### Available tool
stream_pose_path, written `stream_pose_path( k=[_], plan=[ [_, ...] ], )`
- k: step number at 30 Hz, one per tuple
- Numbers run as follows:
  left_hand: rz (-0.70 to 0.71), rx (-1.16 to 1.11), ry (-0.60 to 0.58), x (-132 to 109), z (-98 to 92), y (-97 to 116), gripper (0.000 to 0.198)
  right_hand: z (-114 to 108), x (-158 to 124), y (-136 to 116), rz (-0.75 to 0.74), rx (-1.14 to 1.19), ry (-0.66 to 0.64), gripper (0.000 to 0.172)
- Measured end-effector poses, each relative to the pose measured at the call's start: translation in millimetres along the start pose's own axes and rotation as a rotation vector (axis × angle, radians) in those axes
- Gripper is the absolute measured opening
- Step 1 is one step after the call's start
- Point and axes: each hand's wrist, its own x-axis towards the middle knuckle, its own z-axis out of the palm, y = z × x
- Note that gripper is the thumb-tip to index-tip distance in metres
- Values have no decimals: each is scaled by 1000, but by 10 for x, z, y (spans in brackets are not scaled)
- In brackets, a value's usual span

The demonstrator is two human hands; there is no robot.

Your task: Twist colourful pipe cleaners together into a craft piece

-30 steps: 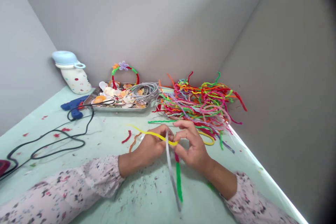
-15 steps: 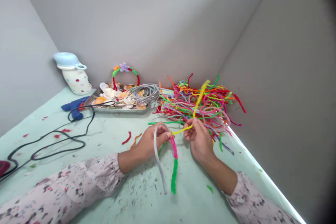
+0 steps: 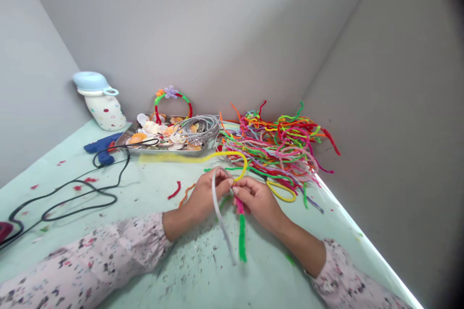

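My left hand [image 3: 199,200] is closed on the top of a thin grey headband [image 3: 218,212], whose bare arm curves down toward me. Its other arm is wrapped in fuzzy pink [image 3: 239,207] and then green [image 3: 242,241] pipe cleaner. Close beside it, my right hand [image 3: 264,204] pinches at the band just above the pink wrap, where the end of a yellow pipe cleaner [image 3: 245,160] meets it. The yellow length arcs up and away to the left, its far end blurred. The fingertips of both hands nearly touch and hide the joint.
A heap of coloured pipe cleaners [image 3: 275,140] lies at the back right. Behind my left hand stands a metal tray [image 3: 163,153] of shells with coiled grey cord [image 3: 203,128] and a flowered headband [image 3: 190,106]. Left are a blue glue gun [image 3: 103,145], black cable [image 3: 118,181] and bottle [image 3: 105,108].
My right hand has moved left to the band, beside my left fingers. The yellow pipe cleaner has swung from pointing up right to reaching over leftward. My left hand stays in place.
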Motion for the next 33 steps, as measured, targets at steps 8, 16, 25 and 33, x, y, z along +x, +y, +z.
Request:
stream_pose_path(
  k=[8,16,25,33],
  plan=[
    [35,164,45,-35,27,116,16,44,-5,-14,-43,-89,92,13],
    [-12,335,79,-57,32,287,18,72,-49,-25,-142,-292,179,12],
    [-107,211,125,-98,68,303,13,90,-87,-36,-312,-548,222,10],
    [-143,203,146,-116,94,342,9,93,-85,14,-436,-658,247,14]
  ],
)
